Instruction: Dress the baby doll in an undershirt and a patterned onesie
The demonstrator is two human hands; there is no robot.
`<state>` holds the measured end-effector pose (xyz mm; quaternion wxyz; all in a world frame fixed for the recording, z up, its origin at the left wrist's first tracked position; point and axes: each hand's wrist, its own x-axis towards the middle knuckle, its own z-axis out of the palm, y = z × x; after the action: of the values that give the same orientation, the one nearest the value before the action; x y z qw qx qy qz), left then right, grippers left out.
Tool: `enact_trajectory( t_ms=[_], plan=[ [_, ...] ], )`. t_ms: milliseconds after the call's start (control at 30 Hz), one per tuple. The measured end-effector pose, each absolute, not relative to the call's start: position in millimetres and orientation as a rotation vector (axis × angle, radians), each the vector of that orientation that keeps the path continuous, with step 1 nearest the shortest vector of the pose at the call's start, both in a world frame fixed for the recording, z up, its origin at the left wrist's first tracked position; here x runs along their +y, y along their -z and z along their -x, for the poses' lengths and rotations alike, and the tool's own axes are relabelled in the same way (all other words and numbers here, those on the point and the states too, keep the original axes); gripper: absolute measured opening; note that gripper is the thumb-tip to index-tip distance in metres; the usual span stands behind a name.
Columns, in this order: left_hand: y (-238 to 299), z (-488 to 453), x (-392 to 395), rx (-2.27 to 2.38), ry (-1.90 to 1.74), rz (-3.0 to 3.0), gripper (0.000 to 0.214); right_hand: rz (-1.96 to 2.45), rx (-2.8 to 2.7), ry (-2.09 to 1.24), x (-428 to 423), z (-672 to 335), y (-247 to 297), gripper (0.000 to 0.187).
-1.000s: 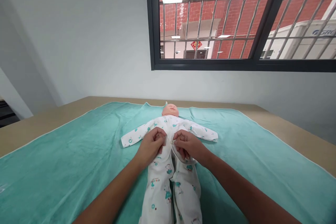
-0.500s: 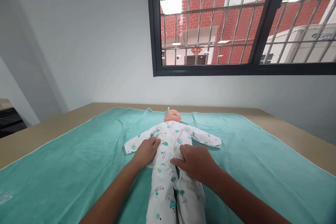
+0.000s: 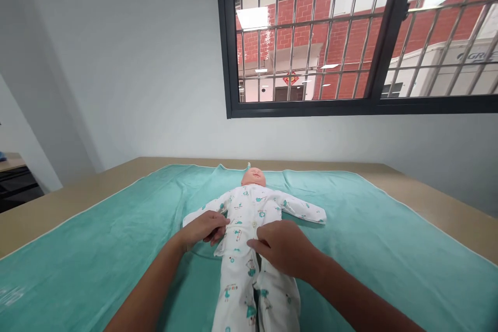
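A baby doll (image 3: 253,177) lies on its back in a white patterned baby shirt (image 3: 244,207) with sleeves spread out, and matching baby trousers (image 3: 235,295). My left hand (image 3: 204,228) is at the shirt's left side, below the sleeve, with curled fingers pinching the cloth edge. My right hand (image 3: 286,249) lies over the lower right front of the shirt, fingers bent and closed on the cloth; its thumb points toward the middle. The fingertips of my right hand are partly hidden. A dark gap shows between the trouser legs.
A turquoise blanket (image 3: 116,249) is spread under the doll on a wooden table (image 3: 428,192). Behind the table stands a white wall (image 3: 175,88) with a barred window (image 3: 303,109). Another table (image 3: 13,163) shows at the far left.
My left hand has moved left off the shirt's front to its side edge, and its fingers have curled. My right hand has shifted slightly. The view has tilted a little upward.
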<state>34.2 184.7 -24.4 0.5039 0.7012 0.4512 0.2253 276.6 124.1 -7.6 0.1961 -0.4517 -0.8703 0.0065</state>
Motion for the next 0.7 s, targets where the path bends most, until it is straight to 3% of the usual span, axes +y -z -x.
enact_trajectory(
  t_ms=[133, 267, 467, 600, 700],
  plan=[
    [38.6, -20.3, 206.3, 1.806, -0.802, -1.802, 0.041, 1.427, -2.202, -0.055, 151.3, -299.4, 11.3, 0.052],
    [57.5, 12.6, 223.6, 2.361, -0.865, -1.648, 0.037, 1.923, -1.759, 0.139, 196.4, -370.0, 35.7, 0.041],
    [77.4, 43.4, 232.5, 2.390, -0.860, -1.480, 0.032, 2.249, -1.553, -0.157, 234.1, -456.7, 88.6, 0.044],
    [81.6, 46.7, 241.4, 2.261, -1.042, -1.389, 0.022, 2.025, -1.381, -0.327, 242.8, -469.8, 102.3, 0.036],
    [80.9, 45.3, 244.7, 2.142, -1.249, -1.293, 0.030, 1.803, -1.272, -0.440, 246.3, -473.6, 105.6, 0.028]
  ],
)
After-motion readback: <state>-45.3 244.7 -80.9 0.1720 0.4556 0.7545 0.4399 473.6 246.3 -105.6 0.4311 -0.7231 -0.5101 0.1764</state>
